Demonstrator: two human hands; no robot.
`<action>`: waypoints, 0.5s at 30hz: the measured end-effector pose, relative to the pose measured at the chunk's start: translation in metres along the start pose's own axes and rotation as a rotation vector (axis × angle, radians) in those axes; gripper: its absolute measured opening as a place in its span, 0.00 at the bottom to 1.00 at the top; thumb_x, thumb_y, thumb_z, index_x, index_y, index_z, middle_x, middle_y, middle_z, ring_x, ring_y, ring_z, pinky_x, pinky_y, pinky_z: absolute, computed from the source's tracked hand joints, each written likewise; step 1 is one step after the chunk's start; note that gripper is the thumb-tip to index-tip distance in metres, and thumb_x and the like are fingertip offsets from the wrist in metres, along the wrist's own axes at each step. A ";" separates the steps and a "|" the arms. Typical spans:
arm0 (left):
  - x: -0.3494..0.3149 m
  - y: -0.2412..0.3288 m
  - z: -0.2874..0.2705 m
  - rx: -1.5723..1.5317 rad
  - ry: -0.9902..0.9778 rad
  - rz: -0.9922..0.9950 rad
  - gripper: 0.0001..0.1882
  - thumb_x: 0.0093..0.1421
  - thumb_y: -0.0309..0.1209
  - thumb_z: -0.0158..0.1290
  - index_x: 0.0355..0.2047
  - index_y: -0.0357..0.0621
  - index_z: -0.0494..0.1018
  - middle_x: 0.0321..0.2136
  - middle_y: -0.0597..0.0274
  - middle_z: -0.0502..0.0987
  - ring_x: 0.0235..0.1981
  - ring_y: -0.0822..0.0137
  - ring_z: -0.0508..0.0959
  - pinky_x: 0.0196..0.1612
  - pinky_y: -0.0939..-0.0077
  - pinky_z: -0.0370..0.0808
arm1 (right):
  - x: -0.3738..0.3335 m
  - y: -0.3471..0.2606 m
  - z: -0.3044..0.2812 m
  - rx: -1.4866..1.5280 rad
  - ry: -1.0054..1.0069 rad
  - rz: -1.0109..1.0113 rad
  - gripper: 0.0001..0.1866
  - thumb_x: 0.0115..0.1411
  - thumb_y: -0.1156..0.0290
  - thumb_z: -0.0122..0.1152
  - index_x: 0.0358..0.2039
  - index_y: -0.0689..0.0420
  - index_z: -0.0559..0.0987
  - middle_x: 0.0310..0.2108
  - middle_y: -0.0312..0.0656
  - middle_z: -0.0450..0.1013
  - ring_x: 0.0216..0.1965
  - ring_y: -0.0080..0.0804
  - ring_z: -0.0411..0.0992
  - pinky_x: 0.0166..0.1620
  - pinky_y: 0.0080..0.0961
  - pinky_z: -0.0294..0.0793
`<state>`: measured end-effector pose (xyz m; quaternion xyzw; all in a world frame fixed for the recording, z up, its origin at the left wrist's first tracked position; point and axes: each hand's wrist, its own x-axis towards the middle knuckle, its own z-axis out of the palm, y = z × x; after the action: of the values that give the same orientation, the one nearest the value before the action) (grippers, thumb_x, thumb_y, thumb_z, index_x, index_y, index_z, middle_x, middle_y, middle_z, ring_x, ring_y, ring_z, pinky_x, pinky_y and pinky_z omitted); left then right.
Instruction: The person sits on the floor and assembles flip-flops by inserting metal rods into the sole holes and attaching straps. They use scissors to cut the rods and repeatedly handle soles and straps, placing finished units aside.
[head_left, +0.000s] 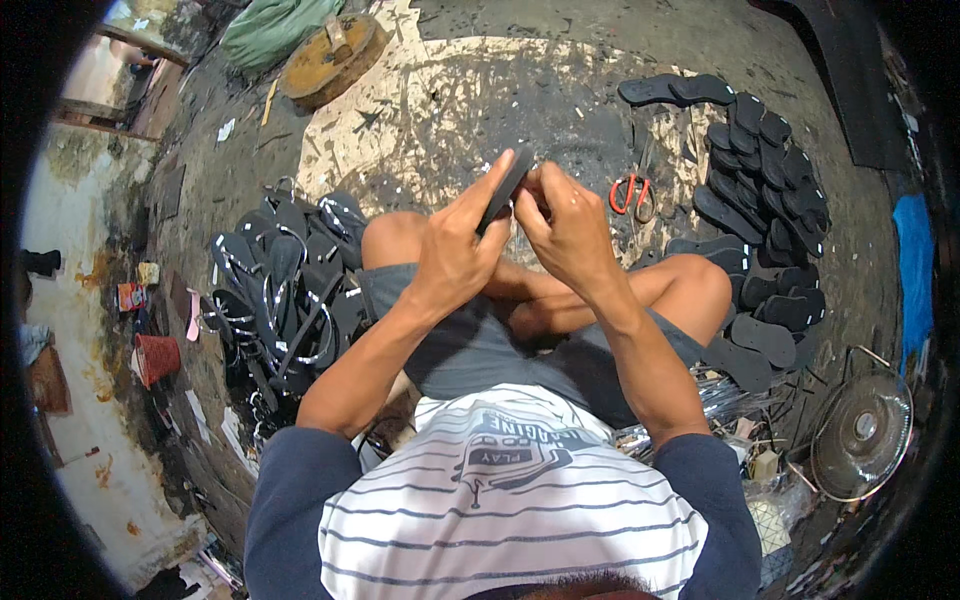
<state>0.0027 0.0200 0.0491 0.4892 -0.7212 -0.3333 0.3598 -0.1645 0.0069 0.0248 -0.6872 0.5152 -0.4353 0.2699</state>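
In front of my knees, a black flip-flop sole [506,190] is held up on its edge. My left hand [452,246] grips it, fingers along its left face and thumb near its lower end. My right hand [572,222] is closed in a pinch against the sole's right side; what is between those fingertips is hidden. Scissors with red handles [630,194] lie on the floor to the right of my right hand. Beside my left knee is a heap of black flip-flops with shiny straps [285,280].
Black soles [735,215] lie in overlapping rows at the right. A round wooden block [335,62] sits at the far left by a green sack [275,30]. At the lower right stands a fan [862,428]. A red basket [157,360] is by the left wall.
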 end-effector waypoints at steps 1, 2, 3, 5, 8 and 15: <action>0.001 0.000 -0.006 -0.025 -0.062 -0.012 0.32 0.61 0.22 0.56 0.67 0.42 0.64 0.56 0.49 0.76 0.51 0.63 0.79 0.51 0.72 0.76 | -0.002 0.003 -0.004 0.040 -0.008 0.018 0.09 0.63 0.69 0.61 0.39 0.60 0.78 0.32 0.52 0.78 0.34 0.53 0.78 0.37 0.41 0.76; 0.004 -0.002 -0.015 -0.199 -0.132 -0.031 0.33 0.62 0.24 0.58 0.68 0.42 0.63 0.56 0.52 0.76 0.51 0.66 0.78 0.53 0.73 0.75 | -0.005 0.004 -0.007 0.080 -0.017 0.036 0.09 0.63 0.69 0.62 0.38 0.60 0.78 0.32 0.52 0.78 0.34 0.52 0.78 0.37 0.40 0.76; 0.003 -0.003 -0.024 -0.370 -0.196 -0.069 0.33 0.63 0.26 0.59 0.68 0.42 0.63 0.57 0.55 0.75 0.52 0.69 0.77 0.55 0.74 0.74 | -0.005 -0.007 -0.014 0.151 0.001 0.075 0.08 0.63 0.69 0.63 0.39 0.60 0.79 0.33 0.50 0.79 0.35 0.49 0.79 0.38 0.39 0.76; 0.014 -0.012 -0.034 -0.584 -0.178 -0.145 0.26 0.67 0.26 0.56 0.64 0.36 0.67 0.52 0.57 0.77 0.53 0.68 0.76 0.57 0.72 0.75 | -0.002 -0.008 -0.017 0.216 -0.009 0.054 0.09 0.62 0.69 0.64 0.39 0.60 0.79 0.34 0.50 0.79 0.36 0.47 0.79 0.39 0.37 0.76; 0.018 -0.007 -0.033 -0.376 -0.091 -0.158 0.20 0.69 0.26 0.53 0.59 0.35 0.69 0.48 0.59 0.79 0.48 0.71 0.79 0.52 0.74 0.78 | -0.001 -0.007 -0.022 0.129 0.076 -0.060 0.10 0.61 0.69 0.67 0.41 0.60 0.80 0.38 0.47 0.79 0.36 0.42 0.78 0.40 0.33 0.76; 0.000 -0.023 0.025 -0.803 0.311 -0.239 0.10 0.70 0.22 0.51 0.50 0.35 0.70 0.44 0.62 0.77 0.46 0.73 0.78 0.49 0.74 0.79 | -0.040 0.006 0.015 1.440 -0.118 0.839 0.23 0.70 0.49 0.55 0.46 0.59 0.78 0.43 0.41 0.79 0.36 0.25 0.76 0.34 0.21 0.74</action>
<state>-0.0083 0.0160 0.0170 0.4350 -0.4102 -0.5485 0.5845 -0.1583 0.0410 -0.0001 -0.1192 0.3092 -0.4849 0.8094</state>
